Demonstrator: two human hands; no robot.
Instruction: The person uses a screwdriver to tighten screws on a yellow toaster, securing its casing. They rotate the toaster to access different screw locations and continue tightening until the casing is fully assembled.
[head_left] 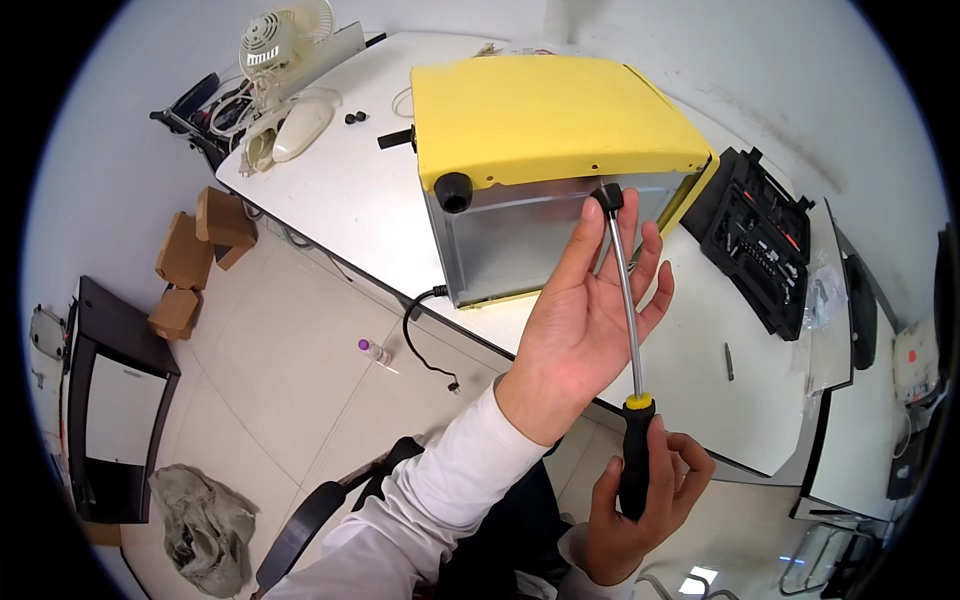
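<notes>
A yellow boxy appliance (550, 105) lies tipped on the white table with its bare metal face (510, 235) toward me. One black rubber foot (455, 192) is fitted near its left corner. My left hand (585, 310), palm up, pinches a second black foot (607, 197) between thumb and fingers close to the appliance's edge. Whether this foot touches the casing I cannot tell. The long shaft of a screwdriver (627, 300) runs up to it, its tip hidden in the foot. Lower down, my right hand (650, 500) grips the black and yellow handle.
An open black tool case (760, 240) sits on the right of the table (350, 180), with a small dark bit (729, 362) nearer. Two small black pieces (356, 117) and a fan (280, 45) are at back left. A power cord (410, 335) hangs over the edge.
</notes>
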